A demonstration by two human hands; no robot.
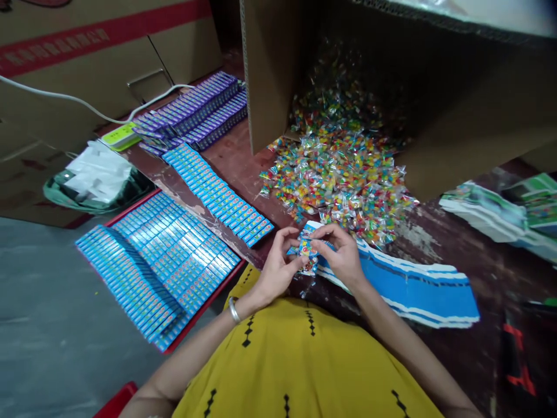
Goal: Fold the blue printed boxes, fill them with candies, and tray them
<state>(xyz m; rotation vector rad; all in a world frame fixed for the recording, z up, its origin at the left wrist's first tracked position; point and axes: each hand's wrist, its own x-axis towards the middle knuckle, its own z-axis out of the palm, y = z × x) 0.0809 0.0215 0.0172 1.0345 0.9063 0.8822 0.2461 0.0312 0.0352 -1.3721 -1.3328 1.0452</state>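
While the left hand [281,264] and right hand [343,258] are pinching the small printed box [308,249] between them, its long axis is pointing forward, toward the wrapped candies [339,180] on the tabletop [232,155].

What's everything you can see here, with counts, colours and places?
Printed carton: one, blue and multicoloured, in both hands
Flat cartons: many, blue and white, right
Wrapped sweets: many, multicoloured, spilling from open box
Open box: one, brown, beyond hands
Box row: one, blue, left of sweets
Tray: one, red, left
Tray boxes: many, blue, on tray
Purple boxes: many, purple, far left
Power strip: one, yellow-green, beside purple boxes
Cable: one, white, upper left
Striped carton: one, brown with red, upper left
Printed stacks: several, mostly green and white, right
Table: one, dark reddish-brown, under sweets
Garment: one, mustard, bottom centre
Bangle: one, silver, left wrist
Left hand: one, at carton
Right hand: one, at carton
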